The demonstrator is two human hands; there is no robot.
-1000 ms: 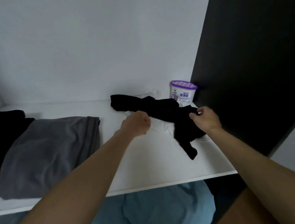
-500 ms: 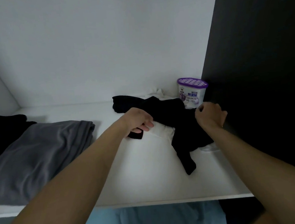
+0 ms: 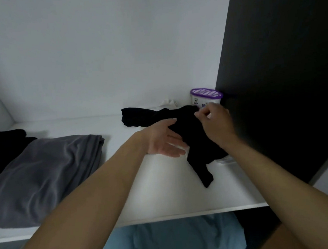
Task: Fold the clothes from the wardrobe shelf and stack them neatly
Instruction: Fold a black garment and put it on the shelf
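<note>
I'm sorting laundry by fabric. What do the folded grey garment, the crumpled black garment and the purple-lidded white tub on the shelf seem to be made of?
Folded grey garment: soft, thick knit or fleece, probably; its broad folds carry a faint sheen. Crumpled black garment: thin, limp, matt cloth; too dark to show weave. Purple-lidded white tub: smooth plastic, with a perforated lid.

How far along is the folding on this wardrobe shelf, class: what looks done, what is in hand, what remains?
Done: a grey garment lies folded at the left, beside a dark pile. In hand: the right hand pinches the crumpled black garment while the open left hand touches it. Left: folding it, the white garment beneath, and stacking.
</note>
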